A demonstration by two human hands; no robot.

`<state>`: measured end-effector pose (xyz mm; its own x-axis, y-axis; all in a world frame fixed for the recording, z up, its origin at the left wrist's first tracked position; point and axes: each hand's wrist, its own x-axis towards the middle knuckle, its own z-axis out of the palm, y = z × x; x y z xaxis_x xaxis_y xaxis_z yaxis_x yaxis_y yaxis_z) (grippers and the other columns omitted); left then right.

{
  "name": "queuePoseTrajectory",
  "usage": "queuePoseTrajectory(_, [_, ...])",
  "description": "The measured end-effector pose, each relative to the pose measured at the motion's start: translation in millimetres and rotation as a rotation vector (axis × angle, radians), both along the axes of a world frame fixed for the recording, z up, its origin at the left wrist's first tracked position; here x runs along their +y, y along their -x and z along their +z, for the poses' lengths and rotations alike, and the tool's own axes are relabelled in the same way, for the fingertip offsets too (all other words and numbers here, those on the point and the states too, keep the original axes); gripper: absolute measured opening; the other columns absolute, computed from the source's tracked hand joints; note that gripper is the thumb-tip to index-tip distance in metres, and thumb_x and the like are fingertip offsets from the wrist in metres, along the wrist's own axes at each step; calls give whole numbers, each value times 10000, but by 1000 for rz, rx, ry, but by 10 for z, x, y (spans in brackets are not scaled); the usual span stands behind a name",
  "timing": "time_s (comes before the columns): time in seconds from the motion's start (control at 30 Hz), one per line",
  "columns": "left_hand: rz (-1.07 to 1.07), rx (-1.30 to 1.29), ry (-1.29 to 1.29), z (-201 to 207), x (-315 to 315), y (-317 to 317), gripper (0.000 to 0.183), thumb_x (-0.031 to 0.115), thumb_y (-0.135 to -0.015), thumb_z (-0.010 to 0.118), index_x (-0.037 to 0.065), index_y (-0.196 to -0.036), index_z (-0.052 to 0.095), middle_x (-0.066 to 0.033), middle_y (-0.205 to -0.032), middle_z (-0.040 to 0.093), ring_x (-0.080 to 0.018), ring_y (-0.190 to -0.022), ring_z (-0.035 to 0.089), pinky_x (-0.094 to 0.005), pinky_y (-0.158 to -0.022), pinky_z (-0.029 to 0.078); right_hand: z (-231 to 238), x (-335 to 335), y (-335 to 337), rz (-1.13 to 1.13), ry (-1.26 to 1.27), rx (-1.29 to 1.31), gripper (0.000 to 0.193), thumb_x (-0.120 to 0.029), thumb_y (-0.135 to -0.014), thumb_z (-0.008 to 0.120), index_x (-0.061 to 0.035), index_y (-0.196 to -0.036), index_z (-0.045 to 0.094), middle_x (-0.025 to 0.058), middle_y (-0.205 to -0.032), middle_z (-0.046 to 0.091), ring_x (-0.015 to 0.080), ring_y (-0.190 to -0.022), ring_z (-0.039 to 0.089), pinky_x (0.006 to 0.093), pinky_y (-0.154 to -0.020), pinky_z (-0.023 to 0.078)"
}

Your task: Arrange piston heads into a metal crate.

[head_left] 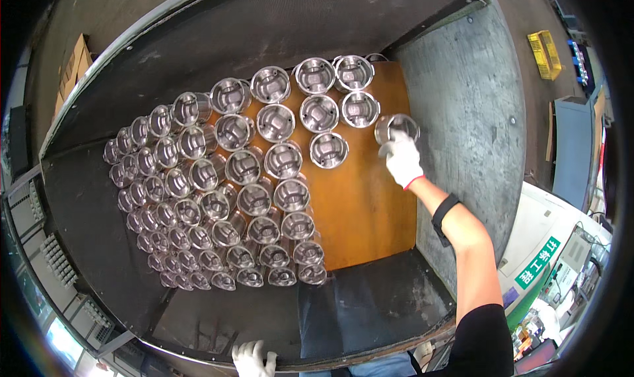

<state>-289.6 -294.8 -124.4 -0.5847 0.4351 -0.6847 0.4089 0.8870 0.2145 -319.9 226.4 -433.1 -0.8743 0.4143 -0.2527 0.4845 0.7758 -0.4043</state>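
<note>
My right hand (403, 160), in a white glove, is at the right side of a big bin, its fingers closed on a shiny metal piston (398, 125). Motion smears the fingers slightly. Left of it, rows of similar pistons, such as one nearby (329, 150), stand on an orange-brown board (363, 212). They fill the board's left and middle and run along its far edge. At the lower edge of the view, my gloved left hand (253, 358) lies over the bin's near rim (317, 364), fingers stretched out and thumb apart, with no piston in it.
Dark walls enclose the board, with a grey, scuffed side wall (456, 133) at the right. Beyond the bin are a yellow crate (545, 55), a blue-grey cabinet (571, 146) and a white machine with a green sign (537, 263). Cardboard (76, 67) stands at the far left.
</note>
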Motion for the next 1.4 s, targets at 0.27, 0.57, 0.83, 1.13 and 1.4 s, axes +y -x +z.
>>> queuePoseTrajectory(0.27, [63, 19, 40, -208, -105, -127, 364, 293, -831, 652, 43, -1095, 650, -166, -990, 653, -339, -931, 618, -482, -864, 478, -171, 800, 913, 57, -195, 109, 146, -83, -797, 542, -87, -736, 674, 135, -1090, 609, 342, -1056, 558, 421, -922, 464])
queuePoseTrajectory(0.57, [50, 57, -23, -237, -84, -127, 317, 242, -827, 653, 63, -1089, 654, -143, -986, 656, -332, -914, 622, -479, -844, 484, -116, 1003, 1128, 199, -383, 165, 108, -40, -732, 616, -121, -740, 687, 113, -1139, 638, 323, -1115, 569, 389, -950, 466])
queuePoseTrajectory(0.83, [92, 50, 9, -106, -148, -247, 288, 207, -855, 641, 72, -1110, 655, -112, -1054, 668, -269, -988, 620, -429, -933, 457, 964, -935, 51, 107, 143, -14, 189, -115, -731, 532, -110, -817, 701, 144, -876, 667, 354, -881, 627, 440, -793, 518])
queuePoseTrajectory(1.13, [1, 231, -97, -404, -480, -510, 206, 249, -806, 569, 94, -844, 699, -113, -835, 681, -287, -798, 649, -418, -783, 479, 3710, -3170, -670, 645, 605, 401, 138, -209, -752, 594, -105, -823, 652, 83, -866, 606, 288, -877, 592, 415, -783, 476])
queuePoseTrajectory(1.4, [87, 23, -292, -373, -560, -470, 435, 345, -958, 492, -7, -1167, 641, -214, -1141, 656, -352, -1038, 632, -412, -906, 471, 4396, -4269, -2955, -254, 137, 261, 235, -225, -825, 591, -121, -1025, 657, 92, -1070, 626, 287, -1022, 591, 416, -894, 469])
